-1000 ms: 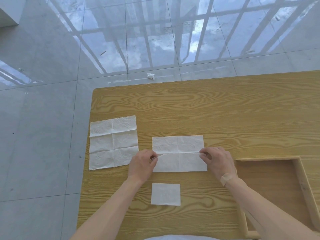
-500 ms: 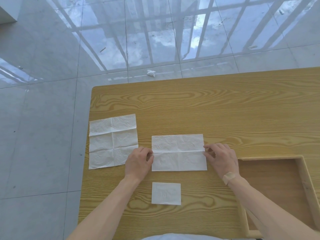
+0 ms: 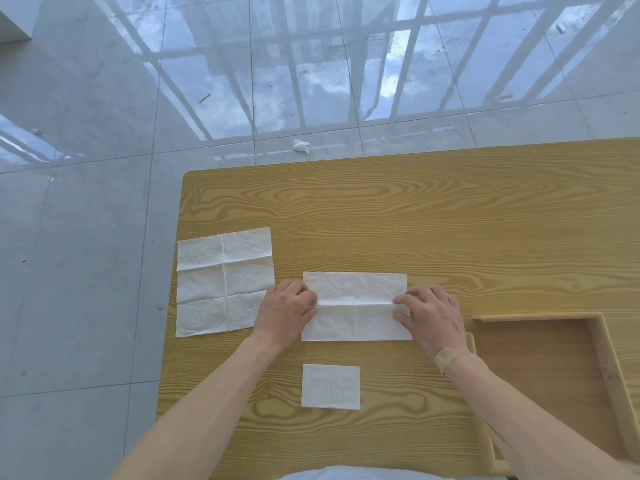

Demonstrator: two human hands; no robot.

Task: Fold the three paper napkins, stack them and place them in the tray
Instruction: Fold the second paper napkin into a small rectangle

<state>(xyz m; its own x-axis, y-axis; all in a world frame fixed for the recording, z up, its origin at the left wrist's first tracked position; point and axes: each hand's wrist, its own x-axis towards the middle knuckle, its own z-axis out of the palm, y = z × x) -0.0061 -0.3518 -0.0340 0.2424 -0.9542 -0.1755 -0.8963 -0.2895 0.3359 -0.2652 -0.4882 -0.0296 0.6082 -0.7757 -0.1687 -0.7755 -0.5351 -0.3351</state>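
While pinning middle napkin (image 3: 356, 308) near table's (image 3: 415, 220) left edge, left hand (image 3: 285, 311) & right hand (image 3: 431, 315) pressing flat on its ends, not pinching. Thin, limp, tears easily; gripping by corners.

There is 1 view, from a wide-angle camera worn on the person's head. It looks forward and steeply down, so the table (image 3: 415, 216) is seen almost from above, with its near edge at the bottom of the frame and its far edge about a third of the way down. Straight lines bow toward the frame's edges. Both forearms enter from the bottom corners, and the left hand (image 3: 284, 308) and right hand (image 3: 431, 315) sit near the middle, close to the lens. The tray (image 3: 604, 341) is cut off by the right edge. Tiled floor (image 3: 86, 202) fills the top and left. No second view overlaps it.
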